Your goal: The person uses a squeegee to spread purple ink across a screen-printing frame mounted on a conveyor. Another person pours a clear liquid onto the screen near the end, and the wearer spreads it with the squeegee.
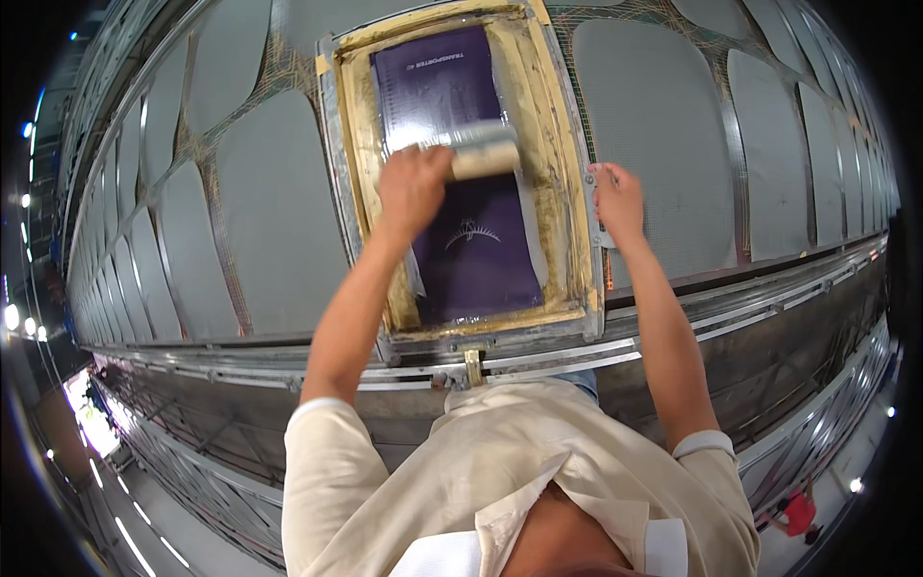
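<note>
— What have you got hold of there?

— My left hand (411,188) is closed around a squeegee (478,151), a pale bar lying crosswise on the dark purple mesh of the printing screen (481,260). The bar sits in the upper half of the screen, just above a small white arch-shaped design. My fingers wrap its handle end; how tightly, I cannot tell.

— And the other hand?

— My right hand (618,200) rests on the right rail of the frame (567,192), fingers bent over the metal edge. It presses the rail rather than gripping anything loose.

— What lies around the frame?

— The wooden inner border is yellowed and smeared. Grey fabric pieces (274,212) lie flat in rows to the left and right, well apart from each other, on a long table (673,279) covered in gridded netting. Nothing stands between my hands and the screen; my own left forearm crosses its lower left corner.

— And nearer to you?

— A metal rail (288,370) runs along the table's near edge, with a small brass-coloured bracket (473,365) just under the frame. Below is a grey floor, with bright lamps along the left rim.
</note>
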`<state>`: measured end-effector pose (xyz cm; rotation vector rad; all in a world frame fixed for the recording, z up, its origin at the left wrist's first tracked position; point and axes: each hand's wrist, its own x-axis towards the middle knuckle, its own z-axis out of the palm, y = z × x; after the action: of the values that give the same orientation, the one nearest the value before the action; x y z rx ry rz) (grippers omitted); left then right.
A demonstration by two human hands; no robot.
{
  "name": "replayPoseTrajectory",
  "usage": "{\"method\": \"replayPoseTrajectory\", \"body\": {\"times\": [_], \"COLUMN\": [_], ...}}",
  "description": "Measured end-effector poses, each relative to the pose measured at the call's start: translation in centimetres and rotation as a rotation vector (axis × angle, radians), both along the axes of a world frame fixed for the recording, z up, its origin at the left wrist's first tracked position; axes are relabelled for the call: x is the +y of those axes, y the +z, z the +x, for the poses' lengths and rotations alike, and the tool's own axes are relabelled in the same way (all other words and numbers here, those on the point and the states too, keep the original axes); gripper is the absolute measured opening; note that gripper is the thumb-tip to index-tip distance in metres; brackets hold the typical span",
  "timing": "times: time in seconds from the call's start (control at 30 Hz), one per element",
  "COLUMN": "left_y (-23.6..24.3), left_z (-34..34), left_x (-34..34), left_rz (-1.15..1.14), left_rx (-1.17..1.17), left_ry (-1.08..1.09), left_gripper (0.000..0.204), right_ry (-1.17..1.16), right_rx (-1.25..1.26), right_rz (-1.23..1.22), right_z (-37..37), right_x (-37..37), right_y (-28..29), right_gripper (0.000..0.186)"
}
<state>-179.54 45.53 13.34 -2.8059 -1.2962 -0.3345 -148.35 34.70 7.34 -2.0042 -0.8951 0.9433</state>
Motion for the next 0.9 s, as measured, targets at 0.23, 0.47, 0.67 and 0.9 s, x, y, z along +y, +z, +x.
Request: {"method": "replayPoseTrajectory", "body": {"times": [0.23,0.47,0.67,0.9], "left_y": [1.1,2.8,3.1,2.6], "left_z": [1.8,3.0,1.9,-0.4], "left_x": [17.8,25.4,20.2,-4.5], "left_rz": [0.083,-0.137,-0.166,-0.297], "left_rx": [-0.101,0.131,0.15,-0.03], "left_ry": [-0.024,0.088,0.014,-0.035], "left_gripper": [0.021,0.035,0.028,0.023], "right_ry": [-0.04,-0.032,-0.001,0.008], "right_rx": [-0.19,-0.189,-0.242,-0.174], "right_rz": [0.099,0.096,0.195,0.126], "right_z": [-1.4,-1.7,-1.3,-0.7], "right_x": [-0.3,-0.1,-0.4,0.4], "right_y": [0.6,2.1,0.6,0.6], "right_gripper": [0.031,0.03,0.031,0.039]}}
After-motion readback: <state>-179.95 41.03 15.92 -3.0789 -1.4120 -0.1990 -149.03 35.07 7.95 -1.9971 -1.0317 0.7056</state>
